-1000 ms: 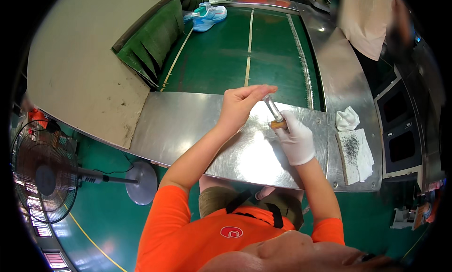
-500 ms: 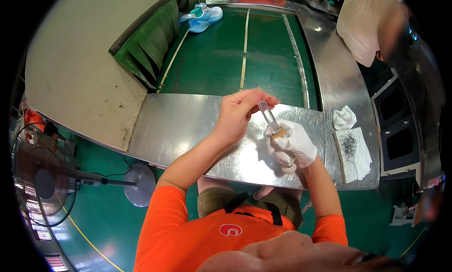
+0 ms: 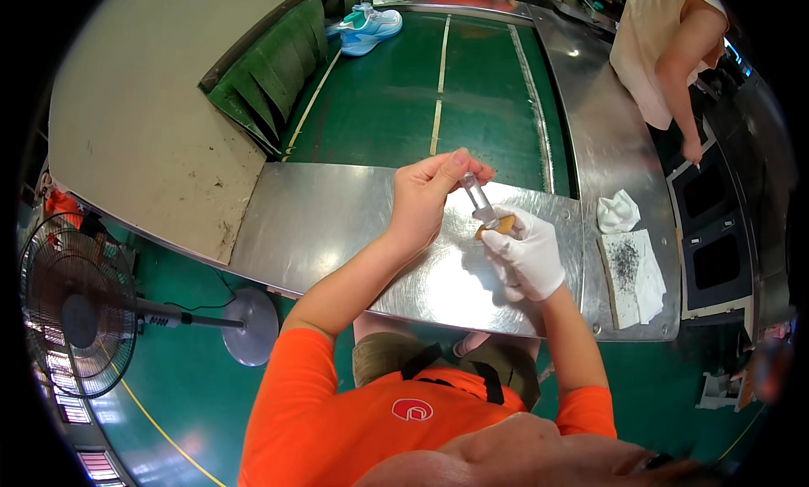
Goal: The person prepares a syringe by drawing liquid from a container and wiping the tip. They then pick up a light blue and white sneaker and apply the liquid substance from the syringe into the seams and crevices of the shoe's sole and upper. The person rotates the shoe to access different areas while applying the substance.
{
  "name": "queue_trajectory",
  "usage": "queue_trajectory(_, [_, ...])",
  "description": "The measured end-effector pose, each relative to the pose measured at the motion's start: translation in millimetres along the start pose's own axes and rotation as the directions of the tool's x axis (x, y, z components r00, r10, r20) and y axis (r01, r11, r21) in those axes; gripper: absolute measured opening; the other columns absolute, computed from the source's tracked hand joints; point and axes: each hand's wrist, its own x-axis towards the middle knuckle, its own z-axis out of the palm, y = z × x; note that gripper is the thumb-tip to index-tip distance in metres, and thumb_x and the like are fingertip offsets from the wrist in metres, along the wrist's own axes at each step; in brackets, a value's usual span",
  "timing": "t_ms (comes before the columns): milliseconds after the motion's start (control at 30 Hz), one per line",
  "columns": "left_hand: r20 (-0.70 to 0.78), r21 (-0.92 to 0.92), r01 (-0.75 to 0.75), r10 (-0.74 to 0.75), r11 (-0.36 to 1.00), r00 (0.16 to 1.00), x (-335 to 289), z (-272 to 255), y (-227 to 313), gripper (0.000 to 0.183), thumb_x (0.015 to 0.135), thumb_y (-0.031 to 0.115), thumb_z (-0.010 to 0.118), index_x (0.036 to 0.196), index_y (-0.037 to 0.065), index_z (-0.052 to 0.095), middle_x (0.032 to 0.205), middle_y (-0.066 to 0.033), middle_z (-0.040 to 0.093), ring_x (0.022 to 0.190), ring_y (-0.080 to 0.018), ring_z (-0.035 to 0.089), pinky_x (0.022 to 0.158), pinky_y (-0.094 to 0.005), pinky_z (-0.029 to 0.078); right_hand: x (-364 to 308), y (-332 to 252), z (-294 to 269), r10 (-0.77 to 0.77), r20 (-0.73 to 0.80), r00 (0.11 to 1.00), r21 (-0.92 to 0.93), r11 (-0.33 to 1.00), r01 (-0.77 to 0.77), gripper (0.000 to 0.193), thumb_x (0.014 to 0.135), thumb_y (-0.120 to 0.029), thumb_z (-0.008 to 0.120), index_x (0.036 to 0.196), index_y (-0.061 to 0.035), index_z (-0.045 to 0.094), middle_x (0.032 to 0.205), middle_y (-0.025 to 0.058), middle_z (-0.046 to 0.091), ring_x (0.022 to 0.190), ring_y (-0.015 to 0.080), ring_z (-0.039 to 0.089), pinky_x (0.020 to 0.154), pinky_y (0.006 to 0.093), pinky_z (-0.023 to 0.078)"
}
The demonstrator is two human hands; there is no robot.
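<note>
My bare left hand pinches the upper end of a narrow see-through piece, which slants down to the right. Its exact kind I cannot make out. The lower end meets a small tan piece, flat-looking, in the fingers of my right hand. That hand wears a white glove and is closed on the tan piece. Both hands are above the shiny metal edge of the worktable, close to my body.
A green conveyor belt runs away beyond the metal edge, with a light blue shoe at its far left. On the right lie a crumpled white cloth and a black-smudged white pad. A fan stands left; a person is at far right.
My right hand has turned slightly, so more of the tan piece shows. The see-through piece's lower end has shifted against it. At the far right, the other person's arm has come down.
</note>
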Motion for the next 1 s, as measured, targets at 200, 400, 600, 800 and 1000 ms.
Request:
queue_trajectory(200, [0.069, -0.028, -0.035, 0.036, 0.999, 0.997, -10, 4, 11, 0.03, 0.099, 0.021, 0.055, 0.092, -0.006, 0.066, 0.094, -0.0192, 0.069, 0.092, -0.025, 0.066, 0.086, -0.036, 0.051, -6, -8, -14, 0.076, 0.387, 0.919, 0.4, 0.884, -0.242, 0.046, 0.09, -0.033, 0.068, 0.113, 0.0059, 0.059, 0.05, 0.0018, 0.045, 0.032, 0.0063, 0.033, 0.031, 0.0224, 0.022])
queue_trajectory(400, [0.118, -0.079, -0.007, 0.016, 0.997, 0.993, -12, 5, 15, 0.031, 0.1, 0.024, 0.054, 0.099, -0.005, 0.065, 0.099, -0.0192, 0.069, 0.097, -0.0254, 0.065, 0.088, -0.0353, 0.051, -4, 1, -16, 0.067, 0.441, 0.895, 0.489, 0.819, -0.302, 0.049, 0.088, -0.036, 0.07, 0.111, 0.005, 0.059, 0.048, 0.0008, 0.044, 0.031, 0.0059, 0.03, 0.029, 0.0227, 0.019])
queue_trajectory(600, [0.173, -0.09, 0.234, -0.216, 0.968, 0.961, -4, 15, 11, 0.044, 0.099, 0.028, 0.057, 0.127, -0.005, 0.05, 0.106, -0.016, 0.068, 0.118, -0.026, 0.057, 0.097, -0.0364, 0.048, 3, -5, -5, 0.083, -0.05, 0.995, 0.149, 0.986, -0.075, 0.025, 0.091, -0.016, 0.067, 0.11, -0.0002, 0.066, 0.07, 0.0025, 0.061, 0.049, 0.0078, 0.051, 0.045, 0.0214, 0.04])
queue_trajectory(800, [0.266, -0.057, 0.173, -0.152, 0.983, 0.952, -4, 6, 6, 0.051, 0.098, 0.032, 0.057, 0.132, -0.003, 0.043, 0.11, -0.013, 0.068, 0.121, -0.0255, 0.056, 0.105, -0.04, 0.041, 3, -1, -5, -0.135, -0.06, 0.989, 0.151, 0.978, 0.142, 0.04, 0.085, -0.01, 0.071, 0.122, -0.0021, 0.057, 0.098, 0.0031, 0.064, 0.083, 0.0095, 0.06, 0.071, 0.0234, 0.048])
queue_trajectory(1000, [0.291, -0.22, 0.218, -0.15, 0.951, 0.945, -2, 7, 17, 0.049, 0.099, 0.035, 0.054, 0.132, 0.0, 0.044, 0.125, -0.018, 0.061, 0.119, -0.0255, 0.058, 0.102, -0.0391, 0.046, -5, -13, 12, -0.314, 0.178, 0.933, 0.447, 0.87, 0.208, 0.097, 0.069, -0.046, 0.084, 0.141, -0.0095, 0.032, 0.128, 0.0155, 0.051, 0.119, 0.0282, 0.053, 0.093, 0.0407, 0.047])
